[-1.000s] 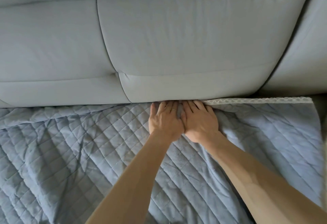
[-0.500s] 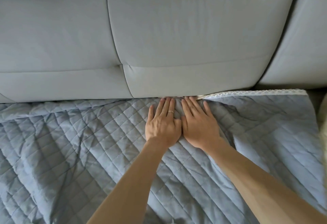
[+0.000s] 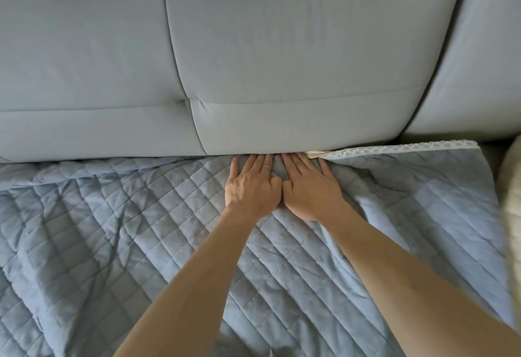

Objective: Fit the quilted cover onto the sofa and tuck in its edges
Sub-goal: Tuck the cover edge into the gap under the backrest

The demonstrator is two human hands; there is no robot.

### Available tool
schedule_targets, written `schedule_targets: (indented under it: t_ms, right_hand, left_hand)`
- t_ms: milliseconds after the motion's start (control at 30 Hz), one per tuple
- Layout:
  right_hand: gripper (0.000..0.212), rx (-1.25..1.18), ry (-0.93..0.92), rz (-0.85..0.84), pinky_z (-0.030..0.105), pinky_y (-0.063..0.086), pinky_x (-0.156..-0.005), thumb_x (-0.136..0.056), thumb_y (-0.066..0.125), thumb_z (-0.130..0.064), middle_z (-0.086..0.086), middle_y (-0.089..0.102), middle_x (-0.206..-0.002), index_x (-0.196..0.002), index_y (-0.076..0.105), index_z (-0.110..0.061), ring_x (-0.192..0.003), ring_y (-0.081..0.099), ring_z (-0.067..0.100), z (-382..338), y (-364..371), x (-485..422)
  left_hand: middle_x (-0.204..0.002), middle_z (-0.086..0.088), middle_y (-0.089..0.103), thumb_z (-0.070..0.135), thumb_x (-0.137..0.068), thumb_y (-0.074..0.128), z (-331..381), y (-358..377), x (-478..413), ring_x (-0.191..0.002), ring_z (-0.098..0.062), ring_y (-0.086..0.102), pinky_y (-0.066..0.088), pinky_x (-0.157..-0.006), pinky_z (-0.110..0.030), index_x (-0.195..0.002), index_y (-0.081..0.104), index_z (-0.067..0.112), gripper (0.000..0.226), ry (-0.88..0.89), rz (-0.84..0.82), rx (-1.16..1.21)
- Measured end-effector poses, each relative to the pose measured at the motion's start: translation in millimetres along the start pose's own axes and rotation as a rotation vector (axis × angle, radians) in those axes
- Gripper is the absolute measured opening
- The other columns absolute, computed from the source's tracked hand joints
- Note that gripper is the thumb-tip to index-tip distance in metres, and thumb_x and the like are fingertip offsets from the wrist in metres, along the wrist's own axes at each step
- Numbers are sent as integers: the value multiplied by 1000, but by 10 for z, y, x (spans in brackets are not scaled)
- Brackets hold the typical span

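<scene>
Quilted cover (image 3: 141,229) in blue-grey lies spread over the seat of the sofa (image 3: 282,60). It is rumpled on our left side, and its far edge meets the foot of the back cushions. Along the left and middle stretch that edge disappears into the crease under the backrest. To the right, a pale lace trim (image 3: 394,149) along the edge lies out in the open on top of the seat and runs to the cover's corner near the sofa's side cushion (image 3: 479,60).

Our left hand (image 3: 252,187) lies flat on the cover, palm down, fingers straight and close together, holding nothing. Its fingertips reach the crease, and a thin ring (image 3: 266,168) shows on one finger. Our right hand (image 3: 310,191) lies just beside it, thumb against thumb or nearly so. It is likewise flat, with straight fingers pressed onto the fabric and fingertips at the crease, right where the lace trim comes out. Whether any fingertips go into the gap we cannot tell.

Both bare forearms stretch across the cover from the near side. A cream ribbed cushion (image 3: 510,201) shows partly at the right edge, blurred.
</scene>
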State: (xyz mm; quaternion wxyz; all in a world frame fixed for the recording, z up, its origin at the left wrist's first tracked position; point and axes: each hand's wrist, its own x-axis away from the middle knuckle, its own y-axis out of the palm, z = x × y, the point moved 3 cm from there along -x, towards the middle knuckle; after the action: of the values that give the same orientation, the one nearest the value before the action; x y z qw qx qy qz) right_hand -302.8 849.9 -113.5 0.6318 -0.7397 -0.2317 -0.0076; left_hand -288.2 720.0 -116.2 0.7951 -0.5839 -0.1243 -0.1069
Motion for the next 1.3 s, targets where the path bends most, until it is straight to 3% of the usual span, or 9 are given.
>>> schedule_targets:
  t_ms: [100, 267, 433, 633, 800, 933, 1033, 1133, 1300]
  right_hand:
    - [61, 27, 16, 105, 52, 8, -120, -100, 22, -41, -3, 21, -162, -156, 20, -17, -150, 9, 9, 46, -48, 280]
    - [61, 152, 101, 265, 53, 10, -120, -100, 24, -43, -2, 25, -160, -154, 25, -16, -150, 10, 11, 489, -218, 600]
    - [64, 117, 158, 91, 54, 5, -120, -97, 5, -48, -13, 12, -163, -156, 14, -26, -149, 3, 3, 826, -155, 534]
    - [68, -6, 237, 84, 55, 0, -119, -92, 10, -52, -17, 5, -163, -156, 10, -31, -149, -6, 4, 863, -89, 370]
    - [66, 13, 254, 132, 56, 5, -119, -94, 16, -47, -10, 16, -162, -155, 21, -24, -150, 3, 10, 814, -120, 389]
    - [55, 51, 182, 255, 48, 22, -118, -101, 26, -40, 1, 37, -152, -146, 41, -14, -144, 29, 20, 796, -119, 539]
    - [61, 7, 168, 152, 46, 18, -120, -100, 13, -42, -3, 21, -162, -154, 25, -17, -150, 12, 14, 820, -65, 526]
    - [63, -23, 174, 58, 45, 10, -122, -97, 4, -41, -9, 4, -164, -157, 11, -22, -150, -4, 7, 865, -41, 444]
    - [60, -12, 155, -6, 42, 13, -120, -98, 10, -40, -11, 19, -161, -155, 20, -25, -149, 11, 8, 1038, -94, 158]
  left_hand:
    - [-163, 11, 7, 40, -96, 18, 100, 42, 360, -150, -8, -1, -5, -122, -42, -157, 13, 23, 63, 41, 126, 23]
    - [-164, 9, 3, 36, -95, 23, 378, 45, 352, -149, -5, -5, -4, -123, -40, -157, 10, 22, 65, 219, 142, 43]
    - [-164, 2, 7, 40, -89, 14, 806, 155, 103, -151, -12, 1, -5, -123, -38, -157, 11, 17, 72, 195, 99, 27]
    - [-162, -4, 21, 40, -91, 23, 857, 211, 76, -150, -16, 13, 4, -123, -44, -155, 23, 11, 70, 213, 103, -28]
    - [-160, -4, 26, 35, -90, 22, 894, 179, 82, -148, -16, 21, 10, -122, -44, -153, 29, 11, 68, 254, 98, -38]
    - [-163, 3, 15, 36, -89, 14, 905, 198, 59, -150, -9, 6, 1, -123, -40, -156, 16, 16, 70, 263, 59, -65]
    - [-163, 9, 3, 41, -89, 6, 930, 218, 38, -149, -4, -6, -2, -123, -40, -157, 4, 22, 71, 237, 18, -59]
    - [-164, 9, 1, 45, -91, 3, 977, 236, -18, -149, -5, -7, -6, -122, -41, -157, 2, 23, 69, 179, -28, -46]
    - [-163, 7, 16, 52, -95, 6, 1088, 218, -315, -149, -9, 7, -5, -122, -40, -157, 13, 20, 70, 140, -96, -41]
